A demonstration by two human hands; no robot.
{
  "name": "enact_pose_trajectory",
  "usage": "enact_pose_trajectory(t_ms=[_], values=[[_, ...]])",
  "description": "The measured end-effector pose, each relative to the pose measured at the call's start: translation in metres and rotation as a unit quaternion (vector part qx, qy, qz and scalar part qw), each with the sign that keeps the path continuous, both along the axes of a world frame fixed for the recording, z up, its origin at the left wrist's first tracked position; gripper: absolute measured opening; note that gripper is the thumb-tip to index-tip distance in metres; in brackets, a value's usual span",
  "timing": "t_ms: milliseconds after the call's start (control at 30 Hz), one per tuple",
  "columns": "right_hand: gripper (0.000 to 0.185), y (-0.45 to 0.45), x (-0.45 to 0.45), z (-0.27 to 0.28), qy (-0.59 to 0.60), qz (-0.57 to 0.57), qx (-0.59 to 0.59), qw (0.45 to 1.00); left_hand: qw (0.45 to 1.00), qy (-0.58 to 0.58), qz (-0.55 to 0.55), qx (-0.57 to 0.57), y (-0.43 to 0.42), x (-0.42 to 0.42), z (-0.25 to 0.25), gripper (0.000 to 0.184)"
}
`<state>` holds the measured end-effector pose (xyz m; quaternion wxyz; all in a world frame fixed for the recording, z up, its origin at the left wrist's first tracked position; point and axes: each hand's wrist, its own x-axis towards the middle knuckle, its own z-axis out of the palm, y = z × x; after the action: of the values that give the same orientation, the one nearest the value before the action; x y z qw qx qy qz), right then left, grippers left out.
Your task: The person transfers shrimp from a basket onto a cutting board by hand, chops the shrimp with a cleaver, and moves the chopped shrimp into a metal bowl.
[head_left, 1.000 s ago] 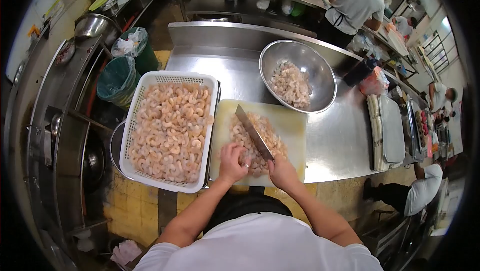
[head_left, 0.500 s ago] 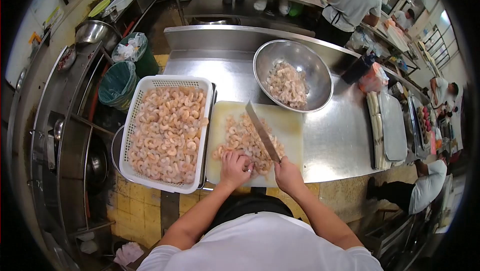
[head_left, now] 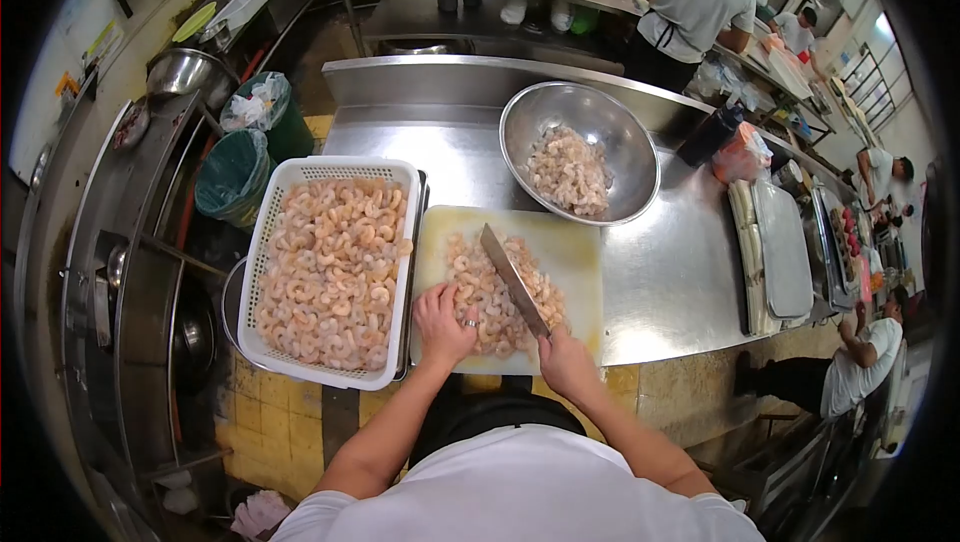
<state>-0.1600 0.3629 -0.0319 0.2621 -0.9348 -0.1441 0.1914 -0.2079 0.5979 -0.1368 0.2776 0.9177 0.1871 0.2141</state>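
My right hand [head_left: 568,360] is closed round the handle of a broad knife [head_left: 514,280], whose blade slants up and left over a heap of shrimp pieces [head_left: 478,287]. The heap lies on a pale cutting board [head_left: 585,242]. At the heap's left edge rests my left hand [head_left: 444,326], fingers apart, a ring on one finger, touching the shrimp. Left of the board, a white perforated basket [head_left: 250,314] is full of peeled shrimp [head_left: 330,277]. Behind the board stands a steel bowl [head_left: 632,132] with shrimp pieces [head_left: 570,172] in it.
The steel table [head_left: 660,302] has a raised back edge. A dark bottle [head_left: 712,137], a plastic bag [head_left: 742,154] and a grey tray [head_left: 783,252] are at right. Green bins [head_left: 232,180] stand at left. A person [head_left: 690,2] works behind; others are at the right.
My left hand has moved left and a little up, its fingers spreading. My right hand and the knife have moved slightly left and down. At right, a person has raised their arms.
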Motion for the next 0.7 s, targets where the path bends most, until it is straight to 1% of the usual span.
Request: enact_pose_trajectory(t_ms=[33,133,200,267,333,433,467,500,533,567,600,667,700], values=[[0.03,0.003,0.003,0.006,-0.001,0.002,0.001,1.0,1.0,0.006,-0.003,0.005,0.0,0.002,0.0,0.059],[0.029,0.001,-0.005,0.019,-0.015,-0.004,0.013,1.0,0.999,-0.002,-0.023,-0.035,-0.002,0.003,-0.001,0.057],[0.029,0.002,-0.003,-0.015,-0.017,-0.002,-0.003,1.0,0.999,-0.017,-0.043,-0.03,-0.004,-0.002,0.0,0.054],[0.028,0.009,0.012,-0.023,-0.037,0.013,0.001,0.999,0.997,-0.043,-0.051,-0.033,0.002,0.006,0.004,0.048],[0.027,0.013,0.016,-0.008,-0.053,0.023,0.016,0.998,0.995,-0.059,-0.066,-0.055,0.003,0.005,0.002,0.04],[0.028,0.013,-0.001,0.032,-0.002,0.002,0.033,0.999,0.993,-0.078,-0.073,-0.058,0.003,0.008,-0.003,0.027],[0.028,0.014,-0.002,0.018,-0.01,0.017,0.017,1.0,0.992,-0.085,-0.073,-0.062,0.004,0.011,-0.005,0.024],[0.028,0.013,-0.005,-0.008,-0.015,0.03,0.001,0.999,0.991,-0.09,-0.076,-0.067,0.004,0.012,-0.007,0.021],[0.029,0.015,-0.007,-0.019,-0.02,0.041,-0.016,0.999,0.99,-0.094,-0.08,-0.073,0.003,0.011,-0.007,0.018],[0.029,0.017,-0.005,-0.028,-0.026,0.04,-0.012,0.999,0.989,-0.098,-0.083,-0.076,0.002,0.01,-0.007,0.018],[0.029,0.021,0.004,-0.023,-0.039,0.045,-0.006,0.998,0.988,-0.105,-0.083,-0.078,0.003,0.013,-0.005,0.018],[0.028,0.023,0.008,-0.006,-0.057,0.046,0.004,0.997,0.987,-0.104,-0.08,-0.094,0.004,0.007,-0.005,0.02],[0.029,0.025,0.007,0.008,-0.047,0.04,0.005,0.998,0.986,-0.106,-0.075,-0.105,0.006,0.009,-0.005,0.022]])
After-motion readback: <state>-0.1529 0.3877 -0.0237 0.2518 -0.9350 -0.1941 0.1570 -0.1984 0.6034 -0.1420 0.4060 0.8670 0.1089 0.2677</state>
